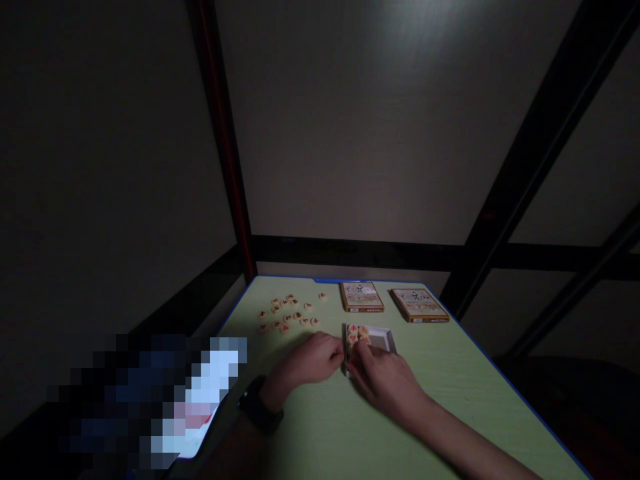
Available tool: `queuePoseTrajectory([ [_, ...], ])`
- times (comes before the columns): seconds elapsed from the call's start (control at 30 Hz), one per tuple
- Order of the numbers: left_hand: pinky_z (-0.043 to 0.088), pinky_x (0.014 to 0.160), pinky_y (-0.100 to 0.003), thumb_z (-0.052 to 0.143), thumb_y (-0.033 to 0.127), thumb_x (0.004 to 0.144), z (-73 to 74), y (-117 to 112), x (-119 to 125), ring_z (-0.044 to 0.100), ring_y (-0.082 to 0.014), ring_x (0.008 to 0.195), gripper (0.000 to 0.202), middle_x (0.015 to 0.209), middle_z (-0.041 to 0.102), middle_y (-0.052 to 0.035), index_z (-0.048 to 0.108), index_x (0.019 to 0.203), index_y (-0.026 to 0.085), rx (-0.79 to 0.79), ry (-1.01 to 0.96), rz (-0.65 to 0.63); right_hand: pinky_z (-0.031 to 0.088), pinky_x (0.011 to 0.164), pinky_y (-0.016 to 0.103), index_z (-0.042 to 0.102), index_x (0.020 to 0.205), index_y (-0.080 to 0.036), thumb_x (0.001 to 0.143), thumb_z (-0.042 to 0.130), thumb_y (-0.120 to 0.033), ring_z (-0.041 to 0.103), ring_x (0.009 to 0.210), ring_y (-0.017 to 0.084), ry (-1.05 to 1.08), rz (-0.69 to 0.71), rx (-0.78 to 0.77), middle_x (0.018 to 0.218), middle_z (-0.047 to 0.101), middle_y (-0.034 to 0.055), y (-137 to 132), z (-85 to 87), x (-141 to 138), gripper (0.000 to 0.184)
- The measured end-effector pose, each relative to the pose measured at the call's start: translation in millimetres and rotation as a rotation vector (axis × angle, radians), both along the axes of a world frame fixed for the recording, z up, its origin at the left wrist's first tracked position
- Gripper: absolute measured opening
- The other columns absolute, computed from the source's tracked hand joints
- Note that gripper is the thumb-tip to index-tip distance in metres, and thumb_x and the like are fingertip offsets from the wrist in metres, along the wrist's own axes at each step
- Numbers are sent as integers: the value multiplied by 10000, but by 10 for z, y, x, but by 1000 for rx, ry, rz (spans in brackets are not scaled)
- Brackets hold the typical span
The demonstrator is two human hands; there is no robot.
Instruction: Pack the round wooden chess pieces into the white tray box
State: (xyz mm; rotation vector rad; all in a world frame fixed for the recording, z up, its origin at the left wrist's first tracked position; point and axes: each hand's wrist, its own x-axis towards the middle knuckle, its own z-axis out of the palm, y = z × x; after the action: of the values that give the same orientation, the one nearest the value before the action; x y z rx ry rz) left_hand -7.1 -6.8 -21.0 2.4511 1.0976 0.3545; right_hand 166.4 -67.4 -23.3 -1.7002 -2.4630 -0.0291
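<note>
A small white open tray lies on the table, with round wooden xiangqi pieces marked in red lined up along its left side. My right hand reaches into that side of the tray, its thumb and fingers pinched at a xiangqi piece, which the fingers mostly cover. Just left of the tray rests my left hand, curled closed near the tray's edge; whatever its fingers may hold is hidden. Several loose xiangqi pieces are scattered beyond my left hand, most with dark marks.
Two flat printed boxes, one near the middle and one at the right, lie toward the far edge of the light green table. A lit, pixelated screen is at the left edge. Dim walls stand beyond.
</note>
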Motion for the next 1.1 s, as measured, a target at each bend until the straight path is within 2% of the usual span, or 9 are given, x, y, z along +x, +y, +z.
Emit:
queuePoseTrajectory([
  [0.3, 410, 666, -250, 486, 147, 830, 34, -2, -8, 576, -143, 688, 231, 774, 718, -30, 699, 746, 179, -29, 59, -27, 346, 578, 278, 554, 1059, -175, 936, 509, -306, 694, 783, 236, 73, -15, -55, 928, 740, 113, -14, -22, 33, 184],
  [0.47, 401, 666, -253, 479, 154, 827, -9, 27, -24, 556, -134, 672, 232, 772, 706, -32, 688, 727, 175, 0, 70, -19, 339, 577, 255, 540, 949, -198, 838, 627, -305, 647, 703, 197, 327, -64, -137, 816, 718, 49, 10, 220, 251, 176],
  [0.6, 412, 693, -256, 488, 166, 828, -35, 46, -37, 577, -146, 729, 221, 798, 708, -38, 696, 755, 175, 9, 78, -12, 338, 586, 234, 540, 838, -207, 758, 645, -176, 606, 681, 166, 388, -93, -206, 756, 683, 16, 109, 385, 495, 135],
  [0.7, 423, 708, -254, 485, 157, 831, -15, 33, -27, 581, -147, 728, 226, 776, 703, -33, 691, 741, 177, 0, 87, -29, 317, 579, 230, 547, 847, -205, 717, 633, -124, 583, 681, 161, 348, -74, -227, 764, 673, 15, 186, 357, 525, 176],
  [0.9, 428, 716, -257, 471, 155, 851, 68, -13, -5, 581, -147, 720, 254, 779, 707, -37, 694, 730, 174, -14, 97, -24, 283, 563, 224, 503, 818, -202, 646, 608, -53, 539, 660, 138, 335, -13, -246, 759, 647, 9, 244, 209, 394, 250],
  [1.1, 430, 718, -254, 472, 161, 845, 57, -15, -2, 587, -151, 730, 256, 805, 719, -45, 710, 750, 177, -20, 94, -28, 261, 540, 225, 477, 816, -209, 660, 657, -110, 497, 628, 126, 313, -68, -275, 712, 596, -20, 303, 235, 471, 258],
])
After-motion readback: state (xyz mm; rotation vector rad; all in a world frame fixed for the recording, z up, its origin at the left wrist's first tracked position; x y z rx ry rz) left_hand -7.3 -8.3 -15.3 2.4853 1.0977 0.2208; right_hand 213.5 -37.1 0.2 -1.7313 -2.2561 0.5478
